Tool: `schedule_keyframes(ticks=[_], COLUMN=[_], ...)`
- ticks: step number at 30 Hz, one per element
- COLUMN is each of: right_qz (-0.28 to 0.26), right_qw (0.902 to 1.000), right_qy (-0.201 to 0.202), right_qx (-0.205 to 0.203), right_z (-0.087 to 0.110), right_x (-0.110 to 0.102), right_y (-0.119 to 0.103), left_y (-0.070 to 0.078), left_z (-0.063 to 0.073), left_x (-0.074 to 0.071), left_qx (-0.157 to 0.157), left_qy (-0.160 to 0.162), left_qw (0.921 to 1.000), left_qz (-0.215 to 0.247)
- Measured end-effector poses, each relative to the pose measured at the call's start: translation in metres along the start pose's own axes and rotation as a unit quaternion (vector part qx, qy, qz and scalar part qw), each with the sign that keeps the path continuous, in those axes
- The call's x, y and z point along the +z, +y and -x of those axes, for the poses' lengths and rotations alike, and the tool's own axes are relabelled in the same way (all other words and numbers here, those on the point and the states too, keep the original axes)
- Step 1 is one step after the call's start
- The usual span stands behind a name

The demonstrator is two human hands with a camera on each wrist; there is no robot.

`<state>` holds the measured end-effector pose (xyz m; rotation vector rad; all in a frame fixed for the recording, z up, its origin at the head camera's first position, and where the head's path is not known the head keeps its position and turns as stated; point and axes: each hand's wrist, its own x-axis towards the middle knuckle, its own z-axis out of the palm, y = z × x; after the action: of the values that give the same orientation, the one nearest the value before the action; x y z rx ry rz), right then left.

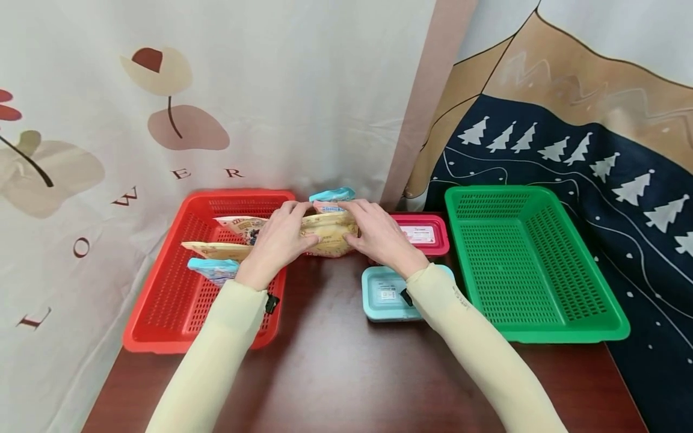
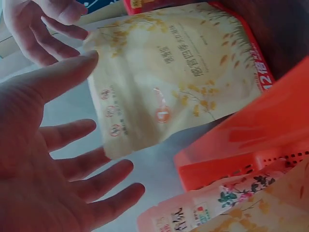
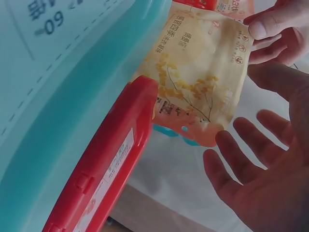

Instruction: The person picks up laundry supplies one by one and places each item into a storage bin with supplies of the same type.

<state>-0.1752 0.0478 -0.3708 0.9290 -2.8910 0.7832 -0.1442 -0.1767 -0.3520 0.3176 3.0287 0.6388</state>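
A cream-yellow printed pouch point(image 1: 329, 233) stands upright on the table between my two hands. My left hand point(image 1: 280, 239) is at its left side, with the thumb near the top edge and the fingers spread and fairly straight. On the other side, my right hand point(image 1: 383, 234) has its thumb by the upper edge and its fingers loosely extended. In the left wrist view, yellow flowers show on the pouch point(image 2: 174, 72). Behind it are a pink packet point(image 1: 325, 207) and a blue-topped packet point(image 1: 332, 194), both mostly hidden.
At left, a red basket point(image 1: 142, 325) holds several upright packets, including a blue one point(image 1: 213, 269). To the right are a red-lidded box point(image 1: 441, 234), a light-blue box point(image 1: 373, 294) partly under my right forearm, and a green basket point(image 1: 563, 334). A curtain point(image 1: 325, 108) hangs behind.
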Motion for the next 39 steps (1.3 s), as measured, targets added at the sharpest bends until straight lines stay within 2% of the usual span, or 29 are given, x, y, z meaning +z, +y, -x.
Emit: schedule_keyframes(ticks=[4, 11, 22, 31, 39], right_qz=[0.009, 0.007, -0.007, 0.007, 0.007], right_qw=[0.9999, 0.9999, 0.9986, 0.9979, 0.9979], right_qy=[-0.011, 0.005, -0.018, -0.006, 0.01], right_qx=[0.008, 0.008, 0.05, 0.064, 0.064], right_z=[-0.004, -0.004, -0.008, -0.008, 0.0], right_x=[0.002, 0.004, 0.006, 0.011, 0.009], right_y=[0.0, 0.001, 0.002, 0.003, 0.002], left_y=[-0.002, -0.006, -0.008, -0.01, -0.008], left_z=[-0.003, -0.006, -0.006, -0.005, -0.003], left_x=[0.003, 0.009, 0.012, 0.013, 0.012], left_qx=[-0.004, -0.012, -0.007, 0.005, 0.011], left_qy=[-0.004, -0.016, 0.005, 0.018, 0.034], left_qw=[1.0, 0.9998, 0.9999, 0.9998, 0.9993], left_qz=[-0.005, -0.004, -0.01, -0.01, 0.0])
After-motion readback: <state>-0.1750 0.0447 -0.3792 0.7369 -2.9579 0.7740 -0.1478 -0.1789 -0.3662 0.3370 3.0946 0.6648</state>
